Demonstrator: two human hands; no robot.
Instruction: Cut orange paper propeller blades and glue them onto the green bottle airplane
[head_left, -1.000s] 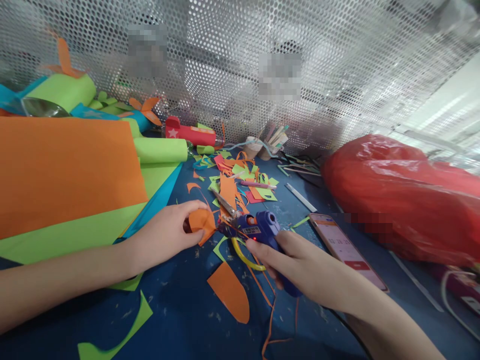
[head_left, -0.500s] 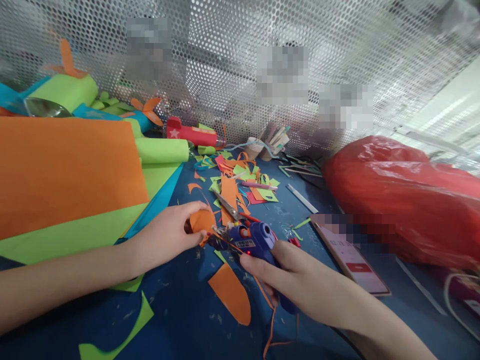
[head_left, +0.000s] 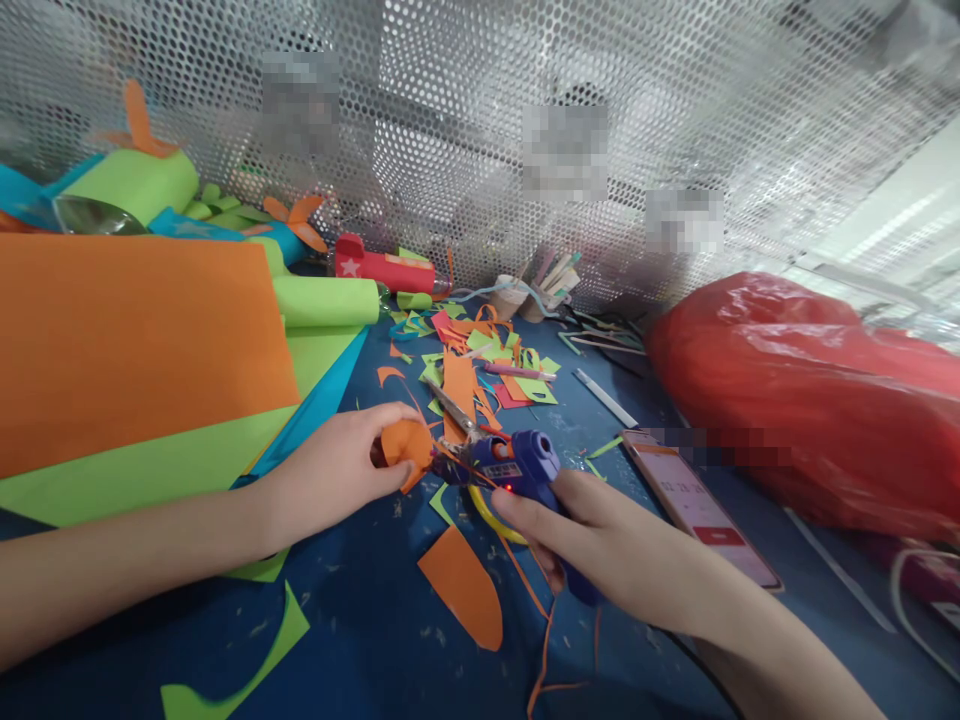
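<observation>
My left hand point(head_left: 349, 462) pinches a curled piece of orange paper point(head_left: 406, 446) between thumb and fingers. In my right hand point(head_left: 581, 525) is a blue glue gun point(head_left: 525, 470) with a small red light on its side. Its nozzle points left and is right beside the orange paper; whether the two touch I cannot tell. Behind the gun lies a pair of scissors point(head_left: 452, 406), partly hidden by it, and a yellow ring point(head_left: 491, 517) shows below the gun. A rounded orange paper cutout point(head_left: 463, 590) lies on the table between my hands.
Large orange sheets point(head_left: 135, 340) cover the left side. Paper scraps point(head_left: 480, 350) and a pink pen point(head_left: 517, 371) lie beyond my hands. A phone point(head_left: 697, 505) and a red plastic bag point(head_left: 810, 390) are at the right. A red paper-wrapped bottle point(head_left: 386, 266) lies near the perforated metal screen point(head_left: 450, 120).
My right hand has drawn the glue gun slightly to the right, its nozzle now a little farther from my left fingers. More of the yellow ring shows. My left hand stays almost in place.
</observation>
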